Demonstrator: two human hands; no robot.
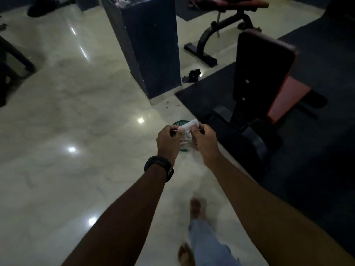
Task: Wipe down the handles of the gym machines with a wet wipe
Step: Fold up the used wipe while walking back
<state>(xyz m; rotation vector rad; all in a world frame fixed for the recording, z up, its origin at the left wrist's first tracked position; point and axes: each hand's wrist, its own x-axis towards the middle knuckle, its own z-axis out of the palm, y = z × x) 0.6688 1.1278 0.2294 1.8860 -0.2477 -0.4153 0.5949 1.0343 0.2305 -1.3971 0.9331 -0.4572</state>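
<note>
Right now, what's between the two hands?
In the head view, the white wet wipe spans the gap, pinched by the left hand and the right hand. Below it, a green basket shows on the floor.

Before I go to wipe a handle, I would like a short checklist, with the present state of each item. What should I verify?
1. Hold on the wipe: ok, the left hand and the right hand both pinch it.
2. The wipe spread flat: not ok, it is crumpled.
3. The wipe wet: cannot tell.
4. A handle near the hands: not ok, only the bench stands to the right.
5. Free path: probably not ok, a green basket stands on the floor ahead.
</note>
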